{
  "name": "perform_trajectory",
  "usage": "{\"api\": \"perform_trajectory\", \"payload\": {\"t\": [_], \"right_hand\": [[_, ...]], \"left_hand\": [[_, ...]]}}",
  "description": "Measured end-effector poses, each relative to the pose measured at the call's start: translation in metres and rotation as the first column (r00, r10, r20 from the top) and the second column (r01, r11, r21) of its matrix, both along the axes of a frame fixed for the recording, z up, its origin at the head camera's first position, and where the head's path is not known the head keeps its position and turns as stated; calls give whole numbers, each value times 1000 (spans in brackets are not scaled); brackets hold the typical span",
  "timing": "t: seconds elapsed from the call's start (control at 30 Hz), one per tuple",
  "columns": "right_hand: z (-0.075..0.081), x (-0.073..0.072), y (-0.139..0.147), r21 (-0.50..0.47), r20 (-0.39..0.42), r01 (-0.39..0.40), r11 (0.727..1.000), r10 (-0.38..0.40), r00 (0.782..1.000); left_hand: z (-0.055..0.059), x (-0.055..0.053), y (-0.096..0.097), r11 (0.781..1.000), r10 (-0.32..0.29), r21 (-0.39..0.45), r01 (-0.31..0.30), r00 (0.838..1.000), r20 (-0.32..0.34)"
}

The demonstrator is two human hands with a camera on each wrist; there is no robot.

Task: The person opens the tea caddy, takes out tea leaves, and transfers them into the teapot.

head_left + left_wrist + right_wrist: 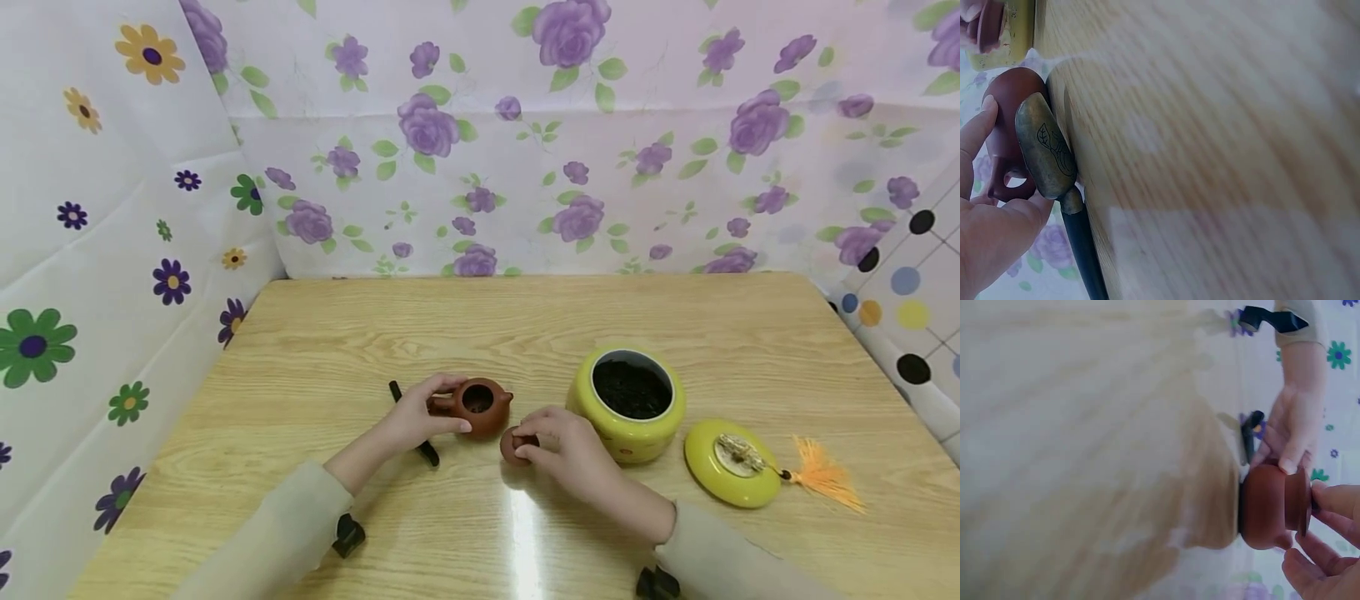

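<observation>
A small reddish-brown clay teapot [489,421] stands uncovered near the table's middle, its spout toward the right. My left hand [420,414] holds it from the handle side, thumb on the near side and fingers on the far side. Between the thumb and fingers of my right hand [570,454] is the matching teapot lid [509,450], pinched by its knob. This lid is just in front of the spout, lower than the pot's opening in the head view. Beneath my left hand lies a tea scoop [1046,147] with an engraved brass-coloured bowl and a black handle.
Right of the teapot stands a yellow jar [637,439] filled with dark tea leaves, close behind my right hand. Its yellow lid [703,467] lies farther right, with an orange tassel [821,477] spread on the wooden table [480,325]. Flowered cloth [480,167] hangs behind the table.
</observation>
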State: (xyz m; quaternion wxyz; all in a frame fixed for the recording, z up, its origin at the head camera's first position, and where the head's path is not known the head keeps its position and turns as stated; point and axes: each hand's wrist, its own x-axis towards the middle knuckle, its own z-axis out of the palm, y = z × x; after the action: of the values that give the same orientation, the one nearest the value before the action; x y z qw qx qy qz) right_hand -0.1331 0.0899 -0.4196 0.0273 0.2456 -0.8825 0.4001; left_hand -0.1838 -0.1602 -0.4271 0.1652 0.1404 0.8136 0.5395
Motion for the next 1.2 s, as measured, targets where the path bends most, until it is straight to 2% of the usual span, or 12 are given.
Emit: {"api": "perform_trajectory", "payload": {"t": [0.33,0.73,1.03,1.2], "right_hand": [[7,-10,-9,-29,-44,57,998,-59,997],[19,-32,-33,-100,-31,129,987,-133,991],[21,-43,-48,-114,-19,112,987,-115,993],[20,-46,-52,-84,13,99,992,-98,995]], "left_hand": [[-4,2,0,1000,-11,15,11,1000,8],[3,-2,-1,1000,-5,-10,6,1000,28],[5,-2,-3,1000,-17,-1,17,999,48],[5,-3,-2,1000,-29,1,29,999,30]]}}
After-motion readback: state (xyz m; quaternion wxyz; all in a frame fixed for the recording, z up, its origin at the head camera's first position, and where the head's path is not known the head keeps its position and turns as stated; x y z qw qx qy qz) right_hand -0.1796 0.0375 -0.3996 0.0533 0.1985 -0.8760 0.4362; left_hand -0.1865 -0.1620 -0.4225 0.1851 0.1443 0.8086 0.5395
